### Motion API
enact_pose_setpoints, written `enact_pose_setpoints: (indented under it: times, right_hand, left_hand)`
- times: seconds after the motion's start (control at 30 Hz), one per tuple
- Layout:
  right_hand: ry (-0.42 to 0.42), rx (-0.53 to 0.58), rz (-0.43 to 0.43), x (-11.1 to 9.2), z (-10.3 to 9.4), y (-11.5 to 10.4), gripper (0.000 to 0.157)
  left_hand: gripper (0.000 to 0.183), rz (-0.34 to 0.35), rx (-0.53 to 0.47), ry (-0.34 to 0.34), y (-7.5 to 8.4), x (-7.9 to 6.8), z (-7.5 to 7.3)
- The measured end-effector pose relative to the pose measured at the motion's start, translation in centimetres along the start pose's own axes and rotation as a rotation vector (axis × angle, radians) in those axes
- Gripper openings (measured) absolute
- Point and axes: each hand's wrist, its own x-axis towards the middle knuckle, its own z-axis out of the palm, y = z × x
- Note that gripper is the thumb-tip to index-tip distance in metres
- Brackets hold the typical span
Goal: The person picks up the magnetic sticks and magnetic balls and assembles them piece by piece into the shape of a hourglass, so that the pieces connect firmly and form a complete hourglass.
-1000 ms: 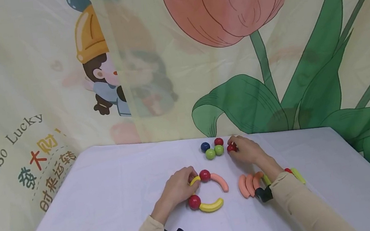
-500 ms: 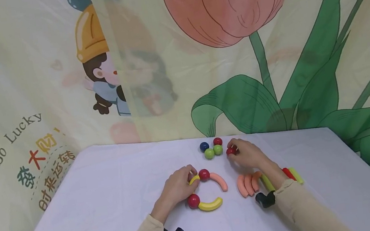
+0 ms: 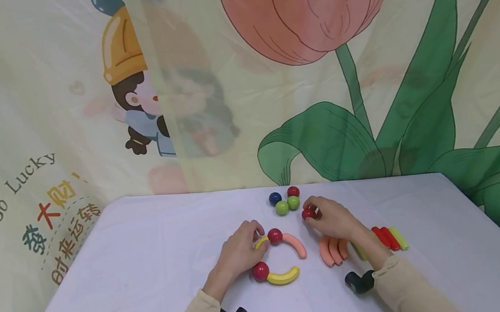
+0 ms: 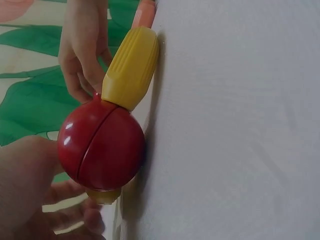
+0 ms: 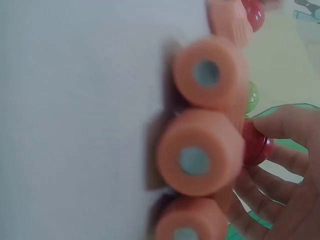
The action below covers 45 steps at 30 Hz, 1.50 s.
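My left hand point(image 3: 239, 251) pinches a yellow curved toy rod point(image 3: 260, 242) between thumb and fingers at the left of a ring lying on the white table. That ring also has a red ball point(image 3: 274, 236) at its top, a pink curved rod point(image 3: 296, 246), a lower red ball point(image 3: 260, 272) and a yellow curved rod point(image 3: 283, 277); its right side is a gap. Just above the tabletop, or on it, my right hand point(image 3: 333, 218) holds another red ball point(image 3: 308, 214) between thumb and fingers. The right wrist view shows this ball point(image 5: 255, 142) partly behind pink rods.
A blue ball point(image 3: 275, 198), a red ball point(image 3: 293, 192) and two green balls point(image 3: 282, 208) cluster at the back. Pink curved rods point(image 3: 326, 252) lie beside the right forearm, with red straight rods point(image 3: 390, 237) and a green rod point(image 3: 399, 238) farther right. A printed curtain point(image 3: 214, 171) hangs behind.
My right hand has drawn the red ball nearer and slightly left, away from the table's back edge. The left hand stays at the ring.
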Motion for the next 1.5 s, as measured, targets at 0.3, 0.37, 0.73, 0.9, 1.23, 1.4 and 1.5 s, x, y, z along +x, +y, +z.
enact_pose_setpoints:
  times: [0.3, 0.37, 0.73, 0.9, 1.23, 1.4, 1.5]
  right_hand:
    - [-0.004, 0.01, 0.018, -1.1, 0.6, -0.1, 0.032]
    - [-0.002, 0.017, 0.014, -1.5, 0.6, -0.2, 0.031]
    - [-0.004, 0.061, -0.013, -2.6, 0.7, -0.1, 0.029]
    - [-0.008, 0.094, -0.021, -3.1, 0.7, -0.2, 0.03]
    - [-0.037, 0.161, -0.079, -3.9, 1.0, -0.8, 0.032]
    - [-0.05, 0.152, -0.086, -4.3, 0.8, -0.9, 0.033]
    - [-0.079, 0.154, -0.115, -4.6, 0.7, -1.0, 0.034]
  left_hand:
    - [0.009, 0.18, -0.035, 0.009, 1.1, -0.1, -0.6]
    - [0.008, 0.237, -0.02, -0.006, 1.3, -0.2, -0.7]
    - [0.015, 0.395, 0.062, -0.145, 2.1, -0.7, 0.1]
    - [0.024, 0.449, 0.16, -0.164, 2.4, -1.1, 0.6]
    - [0.03, 0.433, 0.234, -0.246, 2.5, -1.4, 0.7]
    - [0.026, 0.437, 0.232, -0.259, 2.7, -1.4, 0.7]
    - [0.025, 0.439, 0.227, -0.271, 2.7, -1.3, 0.6]
